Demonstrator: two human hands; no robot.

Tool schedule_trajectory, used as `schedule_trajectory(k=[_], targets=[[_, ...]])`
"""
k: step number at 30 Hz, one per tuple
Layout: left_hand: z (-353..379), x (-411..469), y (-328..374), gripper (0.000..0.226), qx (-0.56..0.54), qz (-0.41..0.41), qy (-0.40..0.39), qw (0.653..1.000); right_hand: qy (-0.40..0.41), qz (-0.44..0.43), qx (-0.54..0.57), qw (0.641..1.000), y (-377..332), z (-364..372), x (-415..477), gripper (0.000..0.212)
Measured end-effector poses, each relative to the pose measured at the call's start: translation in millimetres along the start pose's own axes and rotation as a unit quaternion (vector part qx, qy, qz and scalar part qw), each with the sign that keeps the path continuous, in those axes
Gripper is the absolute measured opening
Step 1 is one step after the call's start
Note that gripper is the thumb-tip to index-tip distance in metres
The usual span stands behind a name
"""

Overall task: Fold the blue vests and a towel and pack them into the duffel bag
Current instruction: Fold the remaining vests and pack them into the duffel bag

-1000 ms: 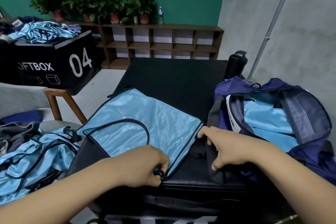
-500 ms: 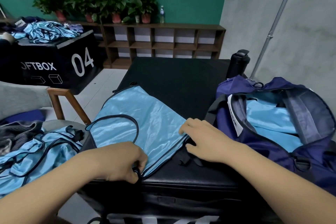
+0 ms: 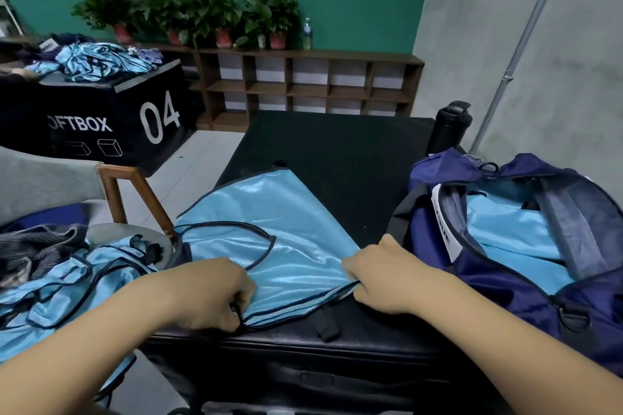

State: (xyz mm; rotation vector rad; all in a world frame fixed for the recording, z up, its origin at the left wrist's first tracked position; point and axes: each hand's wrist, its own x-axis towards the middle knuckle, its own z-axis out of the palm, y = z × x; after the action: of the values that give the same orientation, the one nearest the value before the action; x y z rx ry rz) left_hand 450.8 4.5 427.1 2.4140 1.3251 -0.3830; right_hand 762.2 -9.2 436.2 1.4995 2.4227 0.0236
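Fingers of your left hand (image 3: 209, 296) are curled tight on the near corner of the vest (image 3: 269, 222), pinching its dark trim close to the front edge of the worktop (image 3: 337, 152). Your right hand (image 3: 381, 276) grips the vest's right edge, fingers bent into the cloth, which bunches slightly there. Between your hands the vest lies spread on the worktop, shiny light blue, its armhole loop showing on its left half.

Just right of the vest sits the bag (image 3: 505, 286), navy and unzipped, with blue folded vests (image 3: 499, 229) lying inside it. A black strap end from the bag lies on the worktop just below the vest's right edge. Beyond the vest and to its right a black bottle (image 3: 450, 126) stands upright behind the bag.

Left of the vest, a pile (image 3: 67, 293) of loose blue vests lies heaped on a chair (image 3: 135, 189), with a grey cloth (image 3: 33, 249) touching it. Farther left of the vest and behind it, a black box (image 3: 101, 125) marked 04 carries more blue cloth. A shelf (image 3: 303, 84) topped with plants (image 3: 202, 13) lines the green wall beyond the vest.
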Motion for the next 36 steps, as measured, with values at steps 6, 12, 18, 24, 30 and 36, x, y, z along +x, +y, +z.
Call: schedule_trajectory(k=[6,12,18,24,30,36], targets=[[-11,-9,-12,0.015,-0.022,0.003,0.010,1.000,-0.119,-0.036,0.127,0.984,-8,6,-28,0.017],[-27,-26,-16,0.008,-0.119,0.011,-0.045,0.992,-0.013,-0.087,0.096,0.991,-11,12,-33,0.024],[-36,-38,-13,0.006,-0.192,0.037,-0.084,0.977,-0.032,-0.108,0.123,0.986,-12,5,-37,0.021],[-48,-51,-23,0.019,-0.279,0.052,-0.087,0.955,-0.073,-0.052,0.308,0.947,5,-34,-51,0.017],[-49,-37,-49,0.012,-0.334,0.013,-0.018,0.942,-0.016,-0.049,0.452,0.891,25,-51,-29,0.015],[-50,-5,-79,0.013,-0.361,-0.099,0.131,0.918,0.094,0.079,0.539,0.833,43,-43,37,0.017]])
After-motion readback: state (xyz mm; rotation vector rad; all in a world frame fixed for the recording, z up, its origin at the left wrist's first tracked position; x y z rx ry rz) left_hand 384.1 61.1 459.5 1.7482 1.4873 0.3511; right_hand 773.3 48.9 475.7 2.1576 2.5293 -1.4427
